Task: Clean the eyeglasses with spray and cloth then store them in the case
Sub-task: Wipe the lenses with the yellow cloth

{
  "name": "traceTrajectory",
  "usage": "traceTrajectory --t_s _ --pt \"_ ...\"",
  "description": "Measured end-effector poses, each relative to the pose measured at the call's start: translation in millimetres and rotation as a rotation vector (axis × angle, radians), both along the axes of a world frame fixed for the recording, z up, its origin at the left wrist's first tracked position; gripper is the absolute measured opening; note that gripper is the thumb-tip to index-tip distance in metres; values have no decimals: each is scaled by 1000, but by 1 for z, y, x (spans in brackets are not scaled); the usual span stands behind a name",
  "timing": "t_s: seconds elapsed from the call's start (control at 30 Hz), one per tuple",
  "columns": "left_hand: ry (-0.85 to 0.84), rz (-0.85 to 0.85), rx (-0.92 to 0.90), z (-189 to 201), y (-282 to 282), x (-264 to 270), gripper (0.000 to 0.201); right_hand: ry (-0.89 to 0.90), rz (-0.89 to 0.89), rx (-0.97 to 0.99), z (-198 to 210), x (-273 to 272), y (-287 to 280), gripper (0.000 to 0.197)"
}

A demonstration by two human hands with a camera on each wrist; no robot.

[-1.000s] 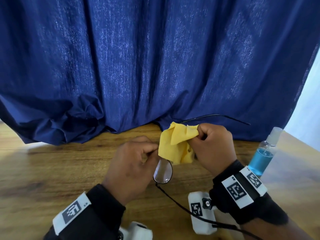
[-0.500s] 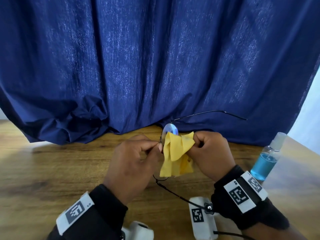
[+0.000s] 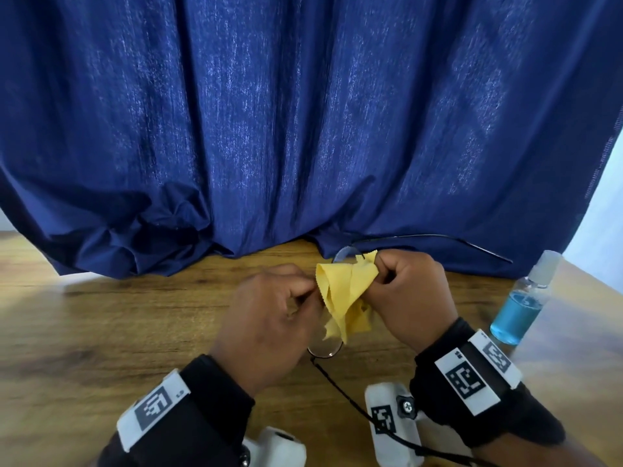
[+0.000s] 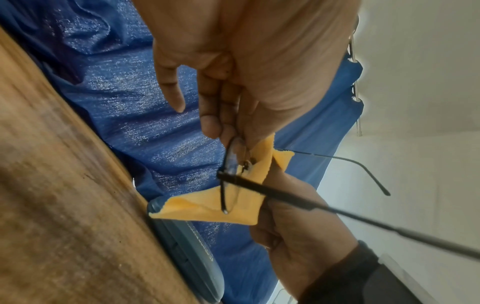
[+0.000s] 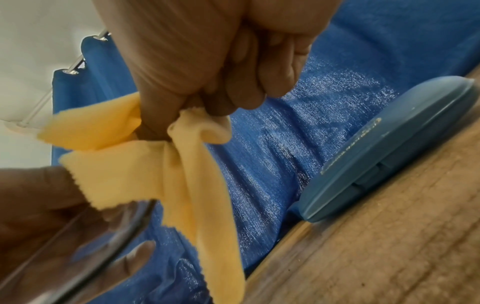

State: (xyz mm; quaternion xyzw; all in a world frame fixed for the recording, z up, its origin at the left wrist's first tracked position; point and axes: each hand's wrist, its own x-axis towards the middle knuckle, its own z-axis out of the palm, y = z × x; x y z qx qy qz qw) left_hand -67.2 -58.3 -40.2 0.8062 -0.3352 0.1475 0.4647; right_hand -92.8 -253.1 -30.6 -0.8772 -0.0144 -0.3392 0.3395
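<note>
Above table (image 3: 101, 332), left hand (image 3: 269, 328) pinches eyeglasses (image 4: 232, 174); right hand (image 3: 411, 298) grips cloth (image 3: 344, 298).

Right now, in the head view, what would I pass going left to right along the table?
Left hand holding the eyeglasses → yellow cloth → right hand gripping the cloth → spray bottle of blue liquid.
</note>
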Motion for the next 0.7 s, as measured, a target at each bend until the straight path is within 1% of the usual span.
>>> traceTrajectory --t_s 0.13,0.23,0.3,0.4,0.47,0.6,0.7 --pt "-20 -18 -21 -2 0 1 21 -55 -62 79 2 0 -3 39" --pt "-17 -15 -29 -2 -1 1 23 -67 -94 98 4 1 -7 41" --pt "-9 -7 -43 -2 0 3 22 -30 -65 76 3 3 -8 41" --pt "-1 0 -37 0 4 4 19 68 38 32 1 2 -7 39" --pt "-1 -25 -6 2 3 2 19 62 63 38 1 1 -4 39" --pt "1 -33 27 1 0 -1 22 -45 -66 95 3 1 -3 42" --pt "46 -7 -32 1 1 2 21 -69 -141 100 5 3 -11 46"
